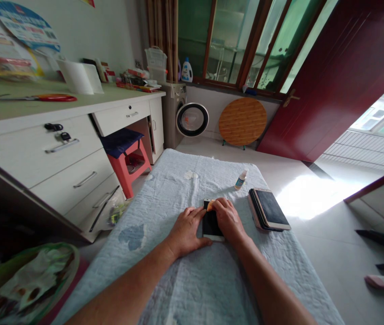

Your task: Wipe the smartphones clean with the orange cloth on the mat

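A white-framed smartphone (211, 226) with a dark screen lies face up on the light blue quilted cover (185, 280). My left hand (185, 231) grips it from the left side, fingers at the upper left and thumb by the bottom edge. Pinched in my right hand (229, 220) is a small orange cloth or pad (210, 206), pressed against the upper part of the screen. Part of the phone's right side is hidden by that hand. To the right, a stack of phones or tablets (271, 208) rests on the cover, and a small spray bottle (241, 179) stands just behind.
Left of the covered table is a white desk (59, 158) with drawers, above a pink stool (129, 164). A waste basket (73, 259) with tissues stands at the lower left. Farther back are a washing machine (170, 113) with its door open and a folded round table (242, 121).
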Motion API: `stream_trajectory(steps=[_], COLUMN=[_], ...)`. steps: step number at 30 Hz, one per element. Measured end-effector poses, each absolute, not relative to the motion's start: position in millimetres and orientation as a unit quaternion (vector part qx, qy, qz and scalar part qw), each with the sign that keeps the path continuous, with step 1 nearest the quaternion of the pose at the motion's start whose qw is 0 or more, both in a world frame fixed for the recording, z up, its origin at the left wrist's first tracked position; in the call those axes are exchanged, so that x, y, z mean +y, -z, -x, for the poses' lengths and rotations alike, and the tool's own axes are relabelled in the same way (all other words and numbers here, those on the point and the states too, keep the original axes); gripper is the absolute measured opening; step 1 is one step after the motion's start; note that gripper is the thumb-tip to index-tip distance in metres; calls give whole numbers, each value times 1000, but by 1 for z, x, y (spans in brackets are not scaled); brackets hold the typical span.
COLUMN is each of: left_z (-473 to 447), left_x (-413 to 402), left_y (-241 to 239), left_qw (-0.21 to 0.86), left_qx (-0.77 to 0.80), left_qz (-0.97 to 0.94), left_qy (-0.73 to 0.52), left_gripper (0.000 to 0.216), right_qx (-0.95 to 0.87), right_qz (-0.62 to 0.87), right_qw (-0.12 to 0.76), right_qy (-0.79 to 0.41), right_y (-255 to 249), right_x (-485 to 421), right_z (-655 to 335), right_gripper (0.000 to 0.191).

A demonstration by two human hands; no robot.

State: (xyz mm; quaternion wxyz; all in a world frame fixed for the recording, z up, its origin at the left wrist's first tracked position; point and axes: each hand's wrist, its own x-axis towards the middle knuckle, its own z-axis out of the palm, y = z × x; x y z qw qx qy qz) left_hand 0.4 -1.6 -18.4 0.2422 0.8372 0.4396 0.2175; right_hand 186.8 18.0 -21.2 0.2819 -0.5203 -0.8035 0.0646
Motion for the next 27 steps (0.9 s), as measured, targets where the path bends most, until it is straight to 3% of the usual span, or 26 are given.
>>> stream_trajectory(steps=[8,16,27], left_z=[0,-1,-1], left_x=[-2,-2,-1], left_y=[14,15,21], left_qw=[255,243,224], left_qx=[438,441,451], left_qz=[-834,-836,-840], left_qy=[-220,-218,-201], left_gripper=[87,86,88], right_qx=[-823,-791,-756], right_qz=[508,529,568], right_qw=[248,298,319], right_qy=[-58,-73,-62], right_y=[13,22,32], right_x=[11,17,27], right_z=[-179,-188,-194], right_gripper=[16,27,27])
